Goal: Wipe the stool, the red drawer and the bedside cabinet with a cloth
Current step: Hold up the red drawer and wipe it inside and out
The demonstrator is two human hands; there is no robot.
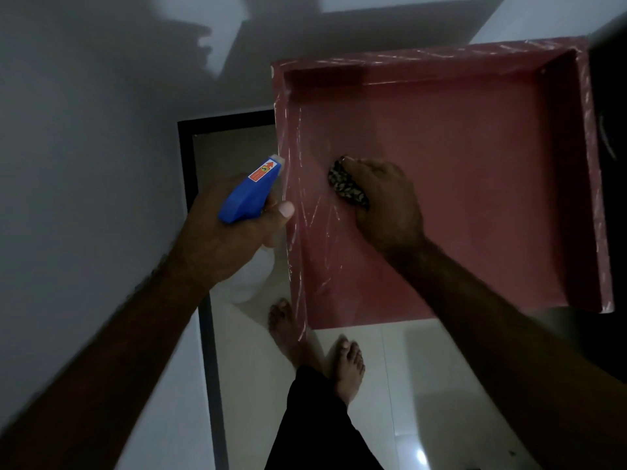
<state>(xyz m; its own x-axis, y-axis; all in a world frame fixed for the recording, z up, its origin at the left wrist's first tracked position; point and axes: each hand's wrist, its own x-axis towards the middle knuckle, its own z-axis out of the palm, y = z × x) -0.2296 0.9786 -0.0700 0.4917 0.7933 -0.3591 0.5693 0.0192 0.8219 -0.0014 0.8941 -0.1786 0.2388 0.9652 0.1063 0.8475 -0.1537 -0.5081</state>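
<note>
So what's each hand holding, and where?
Left hand grips the spray bottle at its neck; right hand clutches the bunched cloth from above, on the red drawer.

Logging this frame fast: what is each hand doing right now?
Left hand: grips the blue spray bottle, beside the red drawer.
Right hand: holds the patterned cloth against the drawer's inside bottom.

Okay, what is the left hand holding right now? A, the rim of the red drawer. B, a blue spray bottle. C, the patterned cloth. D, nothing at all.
B: the left hand grips a blue spray bottle just outside the red drawer, while the right hand holds the patterned cloth down on the drawer's floor.
</note>
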